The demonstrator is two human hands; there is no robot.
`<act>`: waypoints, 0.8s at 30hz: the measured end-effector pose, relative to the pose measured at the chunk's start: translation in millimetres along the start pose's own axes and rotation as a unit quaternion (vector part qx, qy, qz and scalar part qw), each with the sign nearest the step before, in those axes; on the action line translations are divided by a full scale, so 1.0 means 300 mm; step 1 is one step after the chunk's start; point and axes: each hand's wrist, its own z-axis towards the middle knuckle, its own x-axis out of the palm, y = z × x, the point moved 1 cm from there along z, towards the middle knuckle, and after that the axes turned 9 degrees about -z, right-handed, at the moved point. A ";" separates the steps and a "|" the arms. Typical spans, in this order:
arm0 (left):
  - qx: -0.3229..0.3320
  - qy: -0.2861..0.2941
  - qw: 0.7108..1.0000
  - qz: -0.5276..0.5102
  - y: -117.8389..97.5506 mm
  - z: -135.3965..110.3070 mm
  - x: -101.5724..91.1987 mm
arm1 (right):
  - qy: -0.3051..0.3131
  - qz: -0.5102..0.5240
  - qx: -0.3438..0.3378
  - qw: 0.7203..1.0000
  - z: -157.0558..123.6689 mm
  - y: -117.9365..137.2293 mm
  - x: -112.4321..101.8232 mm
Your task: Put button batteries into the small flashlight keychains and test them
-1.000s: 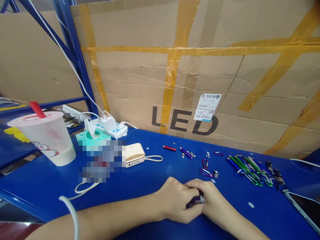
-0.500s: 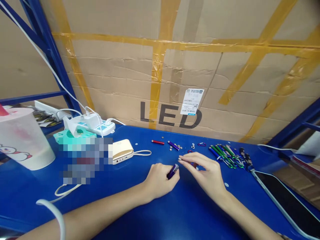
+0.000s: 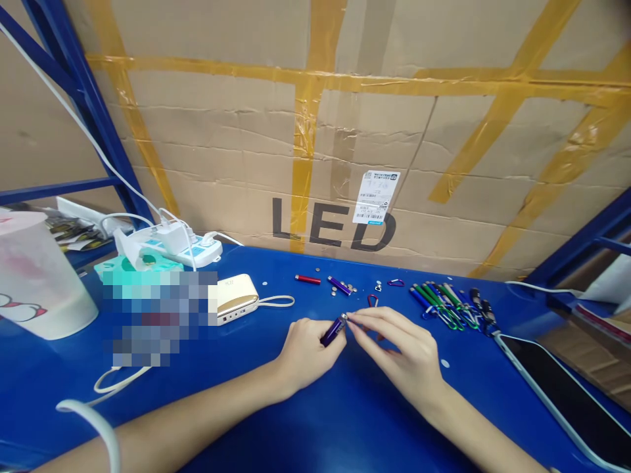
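My left hand (image 3: 308,351) rests on the blue table (image 3: 315,420) and grips a small purple flashlight (image 3: 332,330), tilted up to the right. My right hand (image 3: 399,351) pinches at the flashlight's silver tip with thumb and forefinger; whatever tiny part it holds is too small to name. Just beyond lie a red tube (image 3: 307,280), a purple tube (image 3: 340,286) with several small button cells beside it, and small carabiner clips (image 3: 373,300).
A bunch of green, blue and black flashlights (image 3: 451,303) lies at the right, a phone (image 3: 566,391) farther right. A gold power bank (image 3: 235,299), power strip (image 3: 167,243) and plastic cup (image 3: 39,279) stand left. A taped cardboard box marked LED (image 3: 335,226) backs the table.
My hands came apart from a closed grip near the front edge and moved farther out; the left now holds the flashlight tilted up while the right pinches at its tip.
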 end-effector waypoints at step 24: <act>-0.100 -0.104 0.980 -0.140 0.037 0.024 -0.006 | 0.308 -0.112 0.089 0.941 -0.014 -0.081 0.054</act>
